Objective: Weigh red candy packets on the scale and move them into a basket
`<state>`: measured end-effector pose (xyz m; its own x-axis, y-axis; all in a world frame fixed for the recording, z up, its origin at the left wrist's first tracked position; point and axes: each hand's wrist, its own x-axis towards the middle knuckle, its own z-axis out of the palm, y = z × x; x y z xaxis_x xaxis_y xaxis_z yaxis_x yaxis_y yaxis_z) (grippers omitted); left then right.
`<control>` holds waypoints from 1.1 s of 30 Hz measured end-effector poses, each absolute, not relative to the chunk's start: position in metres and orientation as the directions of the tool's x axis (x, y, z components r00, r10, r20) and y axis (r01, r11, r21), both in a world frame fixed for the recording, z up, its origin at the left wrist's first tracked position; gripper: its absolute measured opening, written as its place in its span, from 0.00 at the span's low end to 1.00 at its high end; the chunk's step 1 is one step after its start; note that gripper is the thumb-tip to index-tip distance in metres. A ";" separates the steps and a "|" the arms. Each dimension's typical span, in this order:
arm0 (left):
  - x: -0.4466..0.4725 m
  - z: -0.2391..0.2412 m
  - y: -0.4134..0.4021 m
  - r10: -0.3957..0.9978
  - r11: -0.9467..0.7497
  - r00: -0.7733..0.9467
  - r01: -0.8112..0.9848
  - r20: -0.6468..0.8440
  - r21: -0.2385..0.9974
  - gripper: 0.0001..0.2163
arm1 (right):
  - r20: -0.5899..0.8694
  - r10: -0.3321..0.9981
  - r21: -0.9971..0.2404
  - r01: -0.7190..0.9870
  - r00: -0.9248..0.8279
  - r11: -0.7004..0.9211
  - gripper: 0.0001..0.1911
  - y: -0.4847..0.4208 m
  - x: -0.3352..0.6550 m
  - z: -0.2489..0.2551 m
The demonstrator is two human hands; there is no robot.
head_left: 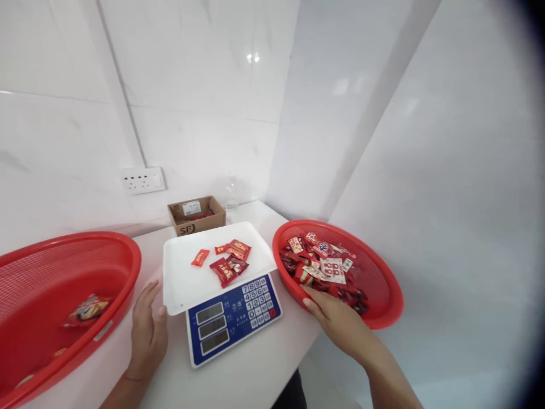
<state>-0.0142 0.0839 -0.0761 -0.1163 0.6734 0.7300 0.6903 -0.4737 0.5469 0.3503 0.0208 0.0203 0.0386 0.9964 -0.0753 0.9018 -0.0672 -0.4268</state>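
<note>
Your left hand [147, 335], grip apart, is standing beside the scale's [234, 321] white tray [183, 278], where red packets [224, 272] are lying; your right hand [336, 321] is touching a red basket [381, 278], its grip unclear.

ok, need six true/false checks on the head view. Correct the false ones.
1. Small shiny red packets lie on the scale's flat white tray. True.
2. The open brown cardboard box stands in front of the tray. False: the box is behind it.
3. The bare right hand is at the rim of the oval red plastic basket on the right. True.
4. The bare left hand holds a packet. False: it is empty, beside the tray.
5. The blue flat scale panel has its white keys left of its grey displays. False: the keys are on the right.
6. Fewer packets show in the red plastic basket on the left. True.
</note>
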 end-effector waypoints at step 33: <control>-0.015 -0.075 0.086 0.680 -0.465 -0.166 0.656 0.714 0.595 0.19 | 0.199 0.950 -0.257 0.949 0.238 -0.184 0.17 0.074 0.372 0.052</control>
<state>-0.0145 0.0860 -0.0746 -0.1664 0.6802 0.7139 0.6555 -0.4645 0.5954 0.3718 0.0736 0.0518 0.2384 0.9505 0.1994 0.9486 -0.1840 -0.2573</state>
